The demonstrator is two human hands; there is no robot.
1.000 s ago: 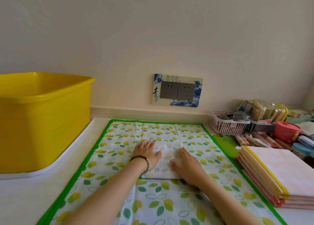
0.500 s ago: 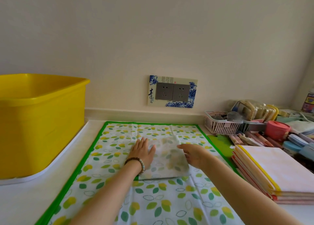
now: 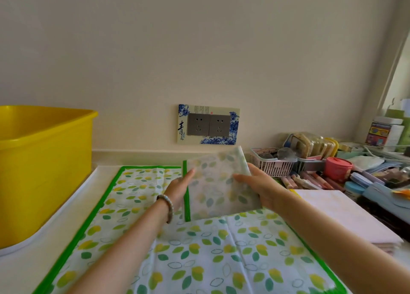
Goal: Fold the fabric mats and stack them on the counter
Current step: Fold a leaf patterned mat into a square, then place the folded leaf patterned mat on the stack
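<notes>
Starting big: the pale counter (image 3: 20, 269) has a large yellow plastic tub (image 3: 44, 171) at the far left. Most of the middle is covered by a big leaf-print fabric mat with a green border (image 3: 199, 262), spread flat and not yet folded. Off to your right is the stack of folded pink-and-white fabric mats (image 3: 339, 218), which I'm guessing is the target.

The piece that matters is the small folded leaf-print fabric mat (image 3: 217, 189). It's up in the air, tilted, above the far part of the spread mat and between your hands. Your right hand (image 3: 259, 187) is clamped on its right edge, thumb on the front and fingers behind. Your left hand (image 3: 179, 189) looks flat, fingers straight against the green-trimmed left edge, so it's steadying more than gripping.

What I'd watch for:

- The fabric looks thin and a bit slick. With only one real grip, the layers could slide or flop open on the way over, and you'd have to refold.
- If it goes down crooked on the stack, every mat after it will lean. The stack looks close to the counter's near edge.
- Behind the stack there's clutter: a small white plastic basket (image 3: 273, 165) and a little round pink lidded pot (image 3: 338, 168). A wide swing of your right arm could clip those.
</notes>
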